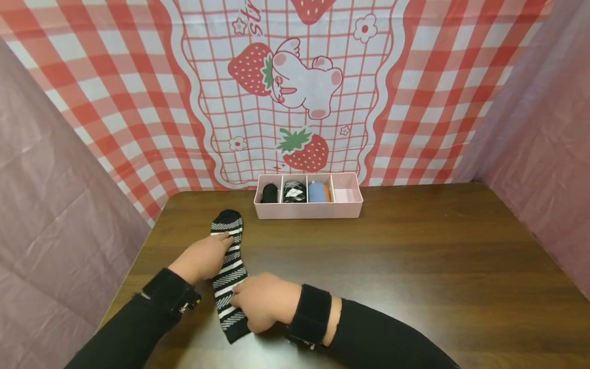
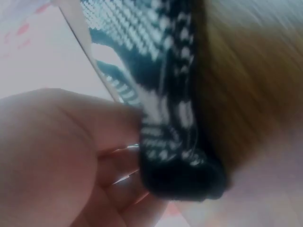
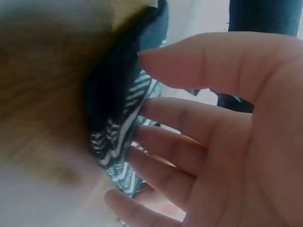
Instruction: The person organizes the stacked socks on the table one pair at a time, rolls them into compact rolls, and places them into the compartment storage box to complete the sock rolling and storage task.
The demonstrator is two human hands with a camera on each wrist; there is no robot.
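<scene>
A black sock (image 1: pixel 228 279) with white and grey stripes lies flat and lengthwise on the left part of the table. My left hand (image 1: pixel 203 259) rests on its upper part, fingers stretched across the stripes. Near the sock's lower end, my right hand (image 1: pixel 265 302) touches the right edge with loosely bent fingers. In the left wrist view, thumb and fingers lie against the sock (image 2: pixel 142 33), which is blurred. The right wrist view has the thumb and spread fingers along the sock (image 3: pixel 111 94), not closed round it.
A pink divided box (image 1: pixel 309 211) stands at the table's back edge. Its compartments hold a black roll (image 1: pixel 269 193), an argyle roll (image 1: pixel 295 192), and a blue roll (image 1: pixel 316 192) beside an orange one (image 1: pixel 327 192). A checked strawberry cloth (image 1: pixel 129 92) hangs behind the brown table (image 1: pixel 415 271).
</scene>
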